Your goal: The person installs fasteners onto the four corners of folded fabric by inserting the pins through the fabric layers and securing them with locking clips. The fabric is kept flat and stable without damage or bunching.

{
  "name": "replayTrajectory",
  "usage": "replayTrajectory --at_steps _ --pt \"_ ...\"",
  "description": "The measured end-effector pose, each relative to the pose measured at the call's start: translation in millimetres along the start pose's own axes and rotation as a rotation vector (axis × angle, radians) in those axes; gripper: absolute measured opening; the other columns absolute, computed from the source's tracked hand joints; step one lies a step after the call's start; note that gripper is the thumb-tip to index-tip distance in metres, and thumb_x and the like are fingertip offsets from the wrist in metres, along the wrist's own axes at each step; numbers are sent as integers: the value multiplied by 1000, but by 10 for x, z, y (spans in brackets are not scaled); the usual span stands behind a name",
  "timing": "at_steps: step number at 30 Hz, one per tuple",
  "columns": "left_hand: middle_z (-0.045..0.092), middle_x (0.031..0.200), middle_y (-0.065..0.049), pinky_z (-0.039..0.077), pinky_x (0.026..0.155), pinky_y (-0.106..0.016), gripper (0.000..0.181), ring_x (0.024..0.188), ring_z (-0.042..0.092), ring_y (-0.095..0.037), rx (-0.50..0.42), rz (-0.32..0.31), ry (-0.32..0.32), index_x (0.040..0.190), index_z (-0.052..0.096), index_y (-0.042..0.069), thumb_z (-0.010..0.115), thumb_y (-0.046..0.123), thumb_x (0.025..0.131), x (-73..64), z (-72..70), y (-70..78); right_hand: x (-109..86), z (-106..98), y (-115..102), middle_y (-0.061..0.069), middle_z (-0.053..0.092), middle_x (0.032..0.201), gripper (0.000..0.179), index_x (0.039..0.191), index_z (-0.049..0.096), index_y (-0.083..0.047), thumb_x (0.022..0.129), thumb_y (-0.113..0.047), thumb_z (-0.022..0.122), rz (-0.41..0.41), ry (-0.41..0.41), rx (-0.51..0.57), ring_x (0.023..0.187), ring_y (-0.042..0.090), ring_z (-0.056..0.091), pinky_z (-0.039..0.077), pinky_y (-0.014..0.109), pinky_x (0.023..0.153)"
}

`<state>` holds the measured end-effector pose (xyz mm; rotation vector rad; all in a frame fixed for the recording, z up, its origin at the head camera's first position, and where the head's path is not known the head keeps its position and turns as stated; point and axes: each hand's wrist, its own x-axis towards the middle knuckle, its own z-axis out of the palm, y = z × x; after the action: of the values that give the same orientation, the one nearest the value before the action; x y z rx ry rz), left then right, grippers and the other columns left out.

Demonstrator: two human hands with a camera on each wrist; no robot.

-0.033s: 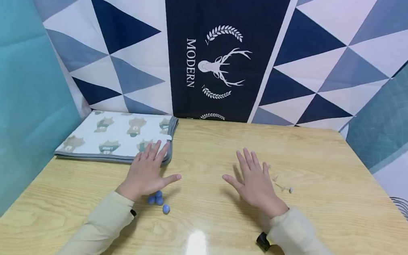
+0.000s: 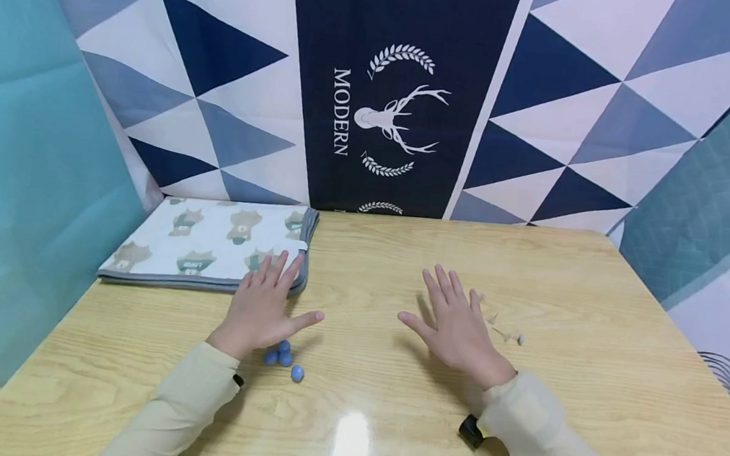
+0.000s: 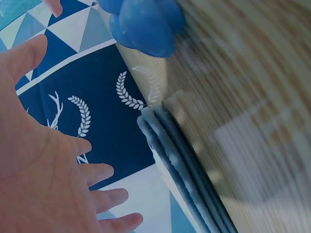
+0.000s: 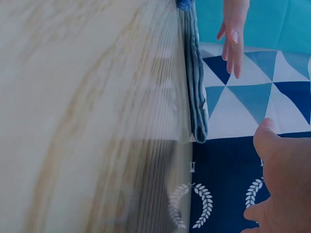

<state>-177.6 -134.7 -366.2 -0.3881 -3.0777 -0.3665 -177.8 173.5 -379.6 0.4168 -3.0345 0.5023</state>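
Observation:
My left hand (image 2: 259,316) is held palm down with fingers spread, and its fingertips overlap the near right corner of a folded bear-print blanket (image 2: 214,240) with grey edging. Beside that wrist lie several small blue balls (image 2: 285,358), most in a cluster, with one blue ball (image 2: 297,373) apart from them. The left wrist view shows the blue balls (image 3: 146,26) large and blurred, and the blanket's layered grey edge (image 3: 180,160). Over the table's right half, my right hand (image 2: 457,330) also has its fingers spread and holds nothing. Thin pale stalks (image 2: 507,337) with small tips lie just right of it.
The light wooden table (image 2: 374,272) carries all of this. Behind it hangs a dark blue and white patterned curtain (image 2: 222,71), with teal fabric (image 2: 32,155) at the left side. A small black device (image 2: 471,432) sits at the right wrist, below the cream sleeve (image 2: 543,425).

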Motion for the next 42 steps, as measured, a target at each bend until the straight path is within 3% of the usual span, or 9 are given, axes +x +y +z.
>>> replayTrajectory --at_steps 13,20,27,42 --pt "14 162 -14 19 115 -64 97 150 10 -39 -2 -2 -13 155 15 14 51 70 84 -35 -40 21 -51 -48 -38 15 6 163 88 155 14 -12 91 -66 43 4 -25 55 151 37 2 10 65 116" --pt "14 162 -16 18 115 -64 95 149 10 -41 2 -14 -63 155 15 13 51 68 85 -71 -27 -5 -97 -15 -29 17 7 163 87 154 16 -10 92 -63 45 -3 -45 80 150 39 4 14 65 116" --pt "14 162 -15 17 116 -64 97 149 10 -41 5 -26 -64 155 14 13 50 69 85 -54 -58 -45 -43 -47 -43 17 8 162 86 154 16 -10 92 -62 45 -24 -32 83 150 39 5 16 62 117" --pt "14 162 -17 17 115 -65 95 148 11 -43 17 -20 -64 154 17 10 51 67 86 -63 -79 -169 17 -72 -32 16 5 163 88 155 12 -9 93 -63 44 -21 -98 109 150 40 4 15 60 118"
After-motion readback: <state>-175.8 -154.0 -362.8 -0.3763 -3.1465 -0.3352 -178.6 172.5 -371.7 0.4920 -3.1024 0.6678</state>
